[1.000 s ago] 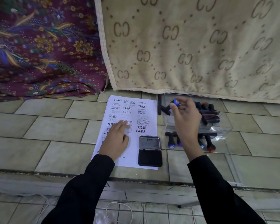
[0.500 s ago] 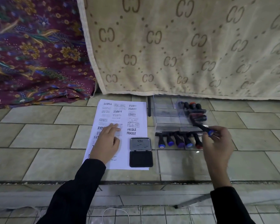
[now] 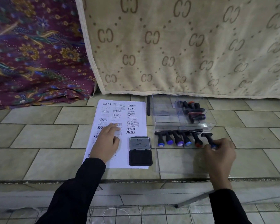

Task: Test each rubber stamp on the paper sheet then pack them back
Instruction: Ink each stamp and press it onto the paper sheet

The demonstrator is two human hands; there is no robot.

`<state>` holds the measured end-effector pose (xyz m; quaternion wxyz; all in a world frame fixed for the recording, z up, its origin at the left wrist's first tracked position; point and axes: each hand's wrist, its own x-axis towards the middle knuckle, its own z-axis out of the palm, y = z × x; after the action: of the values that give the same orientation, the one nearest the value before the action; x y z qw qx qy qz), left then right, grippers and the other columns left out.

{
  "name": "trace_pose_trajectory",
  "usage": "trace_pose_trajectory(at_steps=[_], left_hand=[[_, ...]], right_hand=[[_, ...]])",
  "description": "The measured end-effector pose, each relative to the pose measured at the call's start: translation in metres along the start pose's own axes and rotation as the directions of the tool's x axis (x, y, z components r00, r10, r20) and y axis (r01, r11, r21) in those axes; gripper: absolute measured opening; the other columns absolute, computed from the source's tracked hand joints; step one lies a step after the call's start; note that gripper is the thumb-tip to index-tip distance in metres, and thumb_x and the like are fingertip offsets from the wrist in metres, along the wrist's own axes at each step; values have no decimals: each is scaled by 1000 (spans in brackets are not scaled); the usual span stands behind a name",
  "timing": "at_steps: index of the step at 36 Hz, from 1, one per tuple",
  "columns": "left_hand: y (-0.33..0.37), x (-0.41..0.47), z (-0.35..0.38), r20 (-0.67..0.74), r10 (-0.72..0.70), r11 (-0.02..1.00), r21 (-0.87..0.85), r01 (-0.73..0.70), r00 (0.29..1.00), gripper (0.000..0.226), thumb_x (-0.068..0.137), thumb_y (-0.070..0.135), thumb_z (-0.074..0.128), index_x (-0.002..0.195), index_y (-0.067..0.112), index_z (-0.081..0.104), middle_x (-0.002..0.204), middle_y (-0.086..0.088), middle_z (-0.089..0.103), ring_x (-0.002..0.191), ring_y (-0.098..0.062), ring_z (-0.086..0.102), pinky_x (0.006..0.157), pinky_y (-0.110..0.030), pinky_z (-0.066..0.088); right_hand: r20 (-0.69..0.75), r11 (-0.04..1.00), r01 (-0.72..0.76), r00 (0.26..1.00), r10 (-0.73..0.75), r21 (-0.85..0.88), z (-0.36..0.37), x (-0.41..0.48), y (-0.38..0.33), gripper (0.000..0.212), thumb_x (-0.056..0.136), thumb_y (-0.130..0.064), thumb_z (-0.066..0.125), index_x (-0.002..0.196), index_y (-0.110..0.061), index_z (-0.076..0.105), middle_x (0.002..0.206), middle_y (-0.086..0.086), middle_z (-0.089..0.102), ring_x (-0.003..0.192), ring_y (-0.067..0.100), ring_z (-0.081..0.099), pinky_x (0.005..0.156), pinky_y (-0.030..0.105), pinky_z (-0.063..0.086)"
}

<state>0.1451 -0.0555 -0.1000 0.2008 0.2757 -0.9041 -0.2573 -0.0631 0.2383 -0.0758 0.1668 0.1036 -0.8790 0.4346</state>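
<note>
The right hand [image 3: 219, 155] has its fingertips curled round the blue knob end of a black stamp [image 3: 208, 137], pinching it from the near side, with the stamp's flat base pointing away from the person; whether the stamp rests on the surface or is held just above it cannot be told. It sits at the right end of a row of five stamps [image 3: 178, 139] that lie side by side with their bases away and their coloured knobs toward the person: blue, blue, purple, blue and red from left to right. The row lies along the far edge of a clear flat lid [image 3: 176, 165] on the tiled ledge [image 3: 39, 135]. Just behind the row stands a clear plastic box [image 3: 162, 109] with several more stamps [image 3: 194, 109] piled at its right side. A black bar [image 3: 148, 105] stands at the box's left edge. Left of the lid, an open ink pad [image 3: 140, 156] lies on the lower right corner of the paper sheet [image 3: 124, 163], which bears many prints such as SAMPLE, EXPRESS and FRAGILE. The left hand [image 3: 106, 143] lies palm down on the sheet with its fingers straight, pressing it flat. Both arms wear black sleeves. Behind the ledge hang a beige blanket [image 3: 184, 46] and a purple flowered cloth [image 3: 31, 54].
</note>
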Motion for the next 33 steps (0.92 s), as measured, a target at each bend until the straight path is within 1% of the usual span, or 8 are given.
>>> trace_pose_trajectory(at_steps=[4, 7, 10, 14, 20, 25, 30, 33], left_hand=[[0, -1, 0, -3, -1, 1000, -1, 1, 1000, 36, 90, 2, 44, 122, 11, 57, 143, 0, 45, 140, -12, 27, 112, -19, 17], [-1, -1, 0, -3, -1, 1000, 4, 1, 1000, 36, 91, 2, 43, 123, 11, 57, 143, 0, 45, 140, -11, 26, 111, -18, 16], [-1, -1, 0, -8, -1, 1000, -5, 1, 1000, 34, 93, 4, 43, 123, 11, 58, 143, 1, 46, 140, -11, 27, 111, -19, 17], [0, 0, 1, -15, 5, 1000, -10, -5, 1000, 31, 95, 6, 45, 122, 11, 59, 142, 0, 47, 139, -12, 28, 111, -19, 18], [-1, -1, 1, -13, 10, 1000, -8, -10, 1000, 31, 95, 7, 45, 123, 12, 59, 142, 1, 46, 139, -12, 28, 111, -19, 18], [-2, 0, 1, -9, 14, 1000, 1, -14, 1000, 31, 95, 8, 45, 123, 11, 58, 142, 0, 46, 139, -13, 28, 112, -21, 20], [-6, 1, 3, -4, 18, 1000, 13, -18, 1000, 30, 95, 9, 46, 122, 11, 59, 142, 0, 47, 138, -12, 29, 112, -22, 22], [-7, 2, 3, -4, 19, 1000, 12, -19, 1000, 30, 95, 9, 46, 122, 12, 59, 141, 1, 48, 138, -12, 30, 113, -23, 22]], right_hand=[[65, 999, 5, 998, -2, -42, 1, -1, 3, 15, 76, -1, 72, 78, 0, 57, 86, 19, 56, 68, 20, 42, 57, 19, 23], [122, 995, 38, 992, -27, -91, 3, 0, 3, 14, 76, 1, 71, 80, 0, 58, 88, 19, 57, 70, 24, 46, 61, 26, 27], [151, 992, 32, 988, -14, -118, 3, 1, 2, 11, 78, 1, 68, 82, -2, 58, 90, 18, 58, 71, 21, 44, 62, 26, 26], [91, 996, 9, 996, -1, -87, -1, 4, -8, 5, 82, -5, 65, 82, -5, 59, 92, 16, 59, 74, 18, 46, 62, 25, 27], [48, 995, 103, 994, -103, -7, 4, 38, -36, 13, 87, -12, 59, 99, -7, 59, 104, 11, 58, 83, 19, 54, 70, 23, 34], [205, 970, 184, 967, -149, -160, 28, 91, -53, 18, 86, -3, 55, 102, 0, 62, 106, 20, 59, 96, 36, 57, 83, 37, 43], [442, 872, 221, 897, -6, -436, 51, 118, -56, 18, 83, 2, 53, 96, 3, 65, 100, 26, 64, 96, 39, 59, 72, 34, 44], [520, 789, 298, 854, 32, -537, 59, 125, -54, 20, 82, 1, 56, 100, 4, 64, 102, 26, 63, 98, 40, 58, 73, 35, 47]])
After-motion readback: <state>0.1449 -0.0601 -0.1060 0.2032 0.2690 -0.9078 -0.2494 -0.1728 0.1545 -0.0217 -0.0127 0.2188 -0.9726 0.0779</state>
